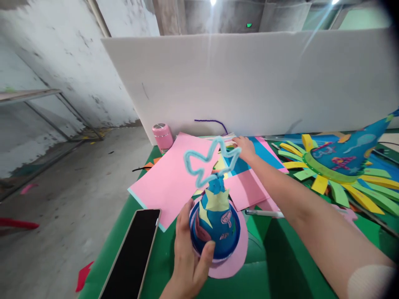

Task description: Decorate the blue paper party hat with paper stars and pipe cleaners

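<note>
A small blue cone hat [219, 228] stands on a round pink paper base [238, 261], decorated with pale yellow star shapes and little pink drawings. On its tip sits a star-like outline bent from light-blue pipe cleaner [204, 158]. My left hand [190, 253] grips the hat's lower left side, thumb in front. Stretched to the back of the table, my right hand [245, 148] has its bent fingertips at a bundle of thin pale strips [229, 139]. What those fingers pinch, if anything, is too small to make out.
A black-screened phone [134, 253] lies at the left table edge. Pink paper sheets [174, 174] and a pink jar [162, 137] are behind it. A pen [264, 213] lies under my right arm. A larger blue cone hat [346, 155] stands right; a white board [249, 83] closes the back.
</note>
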{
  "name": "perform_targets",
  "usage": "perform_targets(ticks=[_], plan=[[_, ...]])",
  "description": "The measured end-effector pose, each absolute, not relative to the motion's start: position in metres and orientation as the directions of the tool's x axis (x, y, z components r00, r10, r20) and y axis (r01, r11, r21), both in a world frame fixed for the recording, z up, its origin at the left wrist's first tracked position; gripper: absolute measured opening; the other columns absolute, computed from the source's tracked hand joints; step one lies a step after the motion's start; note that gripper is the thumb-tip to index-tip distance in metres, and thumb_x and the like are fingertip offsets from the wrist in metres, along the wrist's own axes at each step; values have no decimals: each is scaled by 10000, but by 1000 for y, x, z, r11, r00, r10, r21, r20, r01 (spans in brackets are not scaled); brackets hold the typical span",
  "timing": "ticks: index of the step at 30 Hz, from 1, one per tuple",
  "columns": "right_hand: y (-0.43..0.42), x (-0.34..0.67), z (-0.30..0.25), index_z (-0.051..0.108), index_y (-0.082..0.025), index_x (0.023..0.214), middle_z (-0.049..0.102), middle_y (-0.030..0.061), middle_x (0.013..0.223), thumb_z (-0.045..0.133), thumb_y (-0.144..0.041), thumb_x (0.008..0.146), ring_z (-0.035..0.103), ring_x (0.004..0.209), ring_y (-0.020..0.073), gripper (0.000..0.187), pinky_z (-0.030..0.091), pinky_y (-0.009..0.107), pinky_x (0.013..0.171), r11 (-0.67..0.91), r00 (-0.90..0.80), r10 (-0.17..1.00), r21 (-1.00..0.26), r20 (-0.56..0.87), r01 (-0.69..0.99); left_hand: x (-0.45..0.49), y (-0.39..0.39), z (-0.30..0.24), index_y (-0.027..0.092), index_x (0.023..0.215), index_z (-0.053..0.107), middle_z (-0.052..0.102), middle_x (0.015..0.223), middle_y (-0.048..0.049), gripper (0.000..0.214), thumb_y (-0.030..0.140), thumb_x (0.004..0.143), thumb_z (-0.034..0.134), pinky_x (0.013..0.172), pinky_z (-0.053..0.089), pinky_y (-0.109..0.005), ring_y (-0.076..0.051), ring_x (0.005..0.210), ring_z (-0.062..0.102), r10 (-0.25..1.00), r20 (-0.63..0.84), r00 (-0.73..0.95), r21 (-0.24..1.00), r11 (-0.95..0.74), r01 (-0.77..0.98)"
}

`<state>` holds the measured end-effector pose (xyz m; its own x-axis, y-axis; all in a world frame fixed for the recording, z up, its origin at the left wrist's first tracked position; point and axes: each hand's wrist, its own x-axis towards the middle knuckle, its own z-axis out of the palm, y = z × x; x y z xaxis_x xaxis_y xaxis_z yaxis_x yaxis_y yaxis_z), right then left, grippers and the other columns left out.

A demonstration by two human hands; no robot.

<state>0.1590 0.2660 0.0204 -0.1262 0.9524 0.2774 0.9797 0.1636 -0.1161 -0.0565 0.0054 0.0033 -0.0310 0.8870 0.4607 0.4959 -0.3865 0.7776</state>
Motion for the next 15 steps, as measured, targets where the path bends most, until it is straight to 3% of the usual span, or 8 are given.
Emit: perform_targets(ticks=[6, 11, 15], plan=[[279, 144, 16, 528, -128, 1092, 528, 143, 1118, 461, -216, 852, 435, 1020, 259, 265, 330, 372, 813, 168, -149, 950, -49, 276, 985, -64, 8, -6, 203, 1317, 248, 385, 1281, -136, 521, 367, 837, 366, 951, 313, -466, -288, 1185, 358, 864, 495, -90, 770, -387, 507], [278, 148, 8, 523, -154, 1068, 525, 71, 1105, 477, -307, 853, 517, 977, 199, 268, 415, 419, 832, 138, -137, 958, 15, 250, 990, -65, 10, -8, 217, 1295, 290, 420, 1250, -121, 485, 383, 842, 347, 943, 314, -467, -285, 1169, 374, 858, 505, -93, 744, -379, 550], [280, 154, 8, 517, -145, 1079, 532, 75, 1101, 483, -290, 854, 534, 961, 196, 270, 442, 409, 810, 140, -143, 963, 31, 230, 990, -68, 13, -10, 212, 1280, 308, 425, 1254, -123, 442, 327, 855, 349, 953, 303, -467, -272, 1178, 370, 878, 467, -102, 757, -337, 560]])
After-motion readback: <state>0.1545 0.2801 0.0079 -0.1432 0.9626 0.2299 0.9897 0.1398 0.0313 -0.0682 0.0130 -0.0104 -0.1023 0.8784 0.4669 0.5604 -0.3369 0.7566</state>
